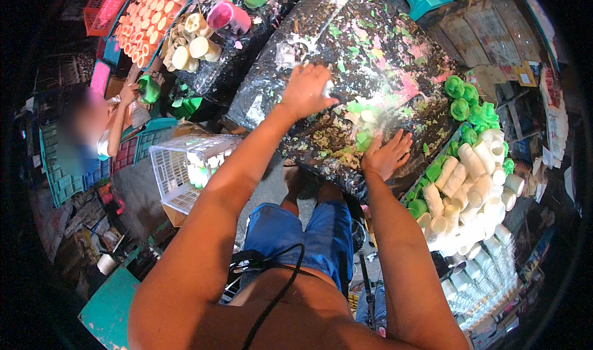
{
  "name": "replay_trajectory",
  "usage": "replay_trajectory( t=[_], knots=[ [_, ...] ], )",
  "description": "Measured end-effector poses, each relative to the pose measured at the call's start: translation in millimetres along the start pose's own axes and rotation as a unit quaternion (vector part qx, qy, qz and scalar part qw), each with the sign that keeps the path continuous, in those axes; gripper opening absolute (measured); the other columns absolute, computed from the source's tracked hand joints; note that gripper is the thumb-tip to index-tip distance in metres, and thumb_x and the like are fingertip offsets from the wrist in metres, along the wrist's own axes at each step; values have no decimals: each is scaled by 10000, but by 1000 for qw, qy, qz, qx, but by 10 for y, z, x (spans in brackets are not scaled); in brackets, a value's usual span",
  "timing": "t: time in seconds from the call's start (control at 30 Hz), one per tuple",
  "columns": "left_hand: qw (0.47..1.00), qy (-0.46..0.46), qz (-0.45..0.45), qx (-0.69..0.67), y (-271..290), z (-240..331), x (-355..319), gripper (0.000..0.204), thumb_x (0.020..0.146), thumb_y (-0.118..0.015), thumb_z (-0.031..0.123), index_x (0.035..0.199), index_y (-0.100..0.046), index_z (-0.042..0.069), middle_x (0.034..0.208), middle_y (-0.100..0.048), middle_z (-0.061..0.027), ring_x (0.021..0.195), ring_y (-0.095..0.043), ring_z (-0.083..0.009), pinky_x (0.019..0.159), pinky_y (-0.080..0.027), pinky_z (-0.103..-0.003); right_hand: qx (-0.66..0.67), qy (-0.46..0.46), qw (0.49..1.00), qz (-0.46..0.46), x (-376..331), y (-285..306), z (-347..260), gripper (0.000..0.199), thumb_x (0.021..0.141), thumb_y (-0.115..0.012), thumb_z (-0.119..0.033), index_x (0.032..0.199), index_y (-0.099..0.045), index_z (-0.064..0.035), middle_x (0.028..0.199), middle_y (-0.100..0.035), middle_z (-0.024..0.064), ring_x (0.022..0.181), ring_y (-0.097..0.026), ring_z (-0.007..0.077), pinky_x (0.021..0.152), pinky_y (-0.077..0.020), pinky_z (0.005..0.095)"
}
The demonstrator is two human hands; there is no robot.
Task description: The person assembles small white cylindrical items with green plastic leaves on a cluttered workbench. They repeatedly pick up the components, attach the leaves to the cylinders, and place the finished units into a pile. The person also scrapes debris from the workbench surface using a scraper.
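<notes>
A table wrapped in black plastic (259, 78) is spattered with pink, green and white residue. Over its middle, my left hand (307, 91) is curled downward, with a small white piece (327, 89) showing between thumb and fingers; its kind is unclear. Closer to me, my right hand (388, 156) lies palm down at the table's near edge with fingers spread, holding nothing. Between the hands is a loose pile of pale and green scraps (364, 125).
Cream hollow cylinders (469, 183) and green moulded pieces (472, 103) are heaped at the right. A white crate (179, 171) stands at the left below the table. Orange-pink tubes (148, 20) and a pink cup (228, 20) sit far left. Another person (111, 125) holds a green piece.
</notes>
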State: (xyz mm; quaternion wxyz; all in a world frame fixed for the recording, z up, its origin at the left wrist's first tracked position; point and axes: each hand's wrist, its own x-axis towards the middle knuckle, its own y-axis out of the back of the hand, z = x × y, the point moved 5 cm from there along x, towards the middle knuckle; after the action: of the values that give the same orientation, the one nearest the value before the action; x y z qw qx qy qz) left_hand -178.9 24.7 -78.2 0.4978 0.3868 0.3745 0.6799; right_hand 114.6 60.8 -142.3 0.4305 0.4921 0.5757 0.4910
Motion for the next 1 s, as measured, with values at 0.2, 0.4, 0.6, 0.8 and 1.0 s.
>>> replay_trajectory(
  t=[0.2,0.4,0.6,0.8,1.0],
  knots=[
    [991,10,108,-77,195,189,27,557,796,-863,393,1144,-613,38,1177,-608,-163,1149,-571,-370,1016,-420,-539,-1,-3,1000,6,-2,-35,38,766,1046,-483,-462,1670,-248,-85,1771,-141,153,1634,-127,340,1293,-118,575],
    [979,159,55,114,133,-576,25,462,888,-790,412,1202,-695,86,1231,-630,-120,1206,-569,-318,988,-444,-479,7,-1,1000,4,1,-17,17,768,1038,-499,-454,1667,-252,-90,1775,-128,145,1636,-118,324,1298,-100,570],
    [988,75,12,137,91,-714,42,380,907,-765,419,1137,-727,118,1126,-707,-56,1088,-648,-276,921,-450,-454,5,-7,1000,-2,11,-5,4,766,1033,-510,-452,1662,-265,-91,1772,-138,146,1636,-118,322,1299,-102,571],
    [988,127,0,93,109,-803,73,303,949,-713,437,991,-766,141,1093,-726,-63,1076,-656,-270,890,-434,-460,-2,-3,1000,4,10,-42,18,768,1026,-520,-454,1656,-278,-88,1770,-147,147,1635,-128,325,1296,-116,571],
    [999,6,49,-8,349,-501,324,343,929,-747,430,1045,-771,108,1156,-706,-101,1164,-636,-334,975,-463,-479,-4,1,1000,16,6,-45,31,764,1028,-505,-453,1659,-278,-87,1769,-152,150,1634,-133,330,1296,-122,572]
  ],
)
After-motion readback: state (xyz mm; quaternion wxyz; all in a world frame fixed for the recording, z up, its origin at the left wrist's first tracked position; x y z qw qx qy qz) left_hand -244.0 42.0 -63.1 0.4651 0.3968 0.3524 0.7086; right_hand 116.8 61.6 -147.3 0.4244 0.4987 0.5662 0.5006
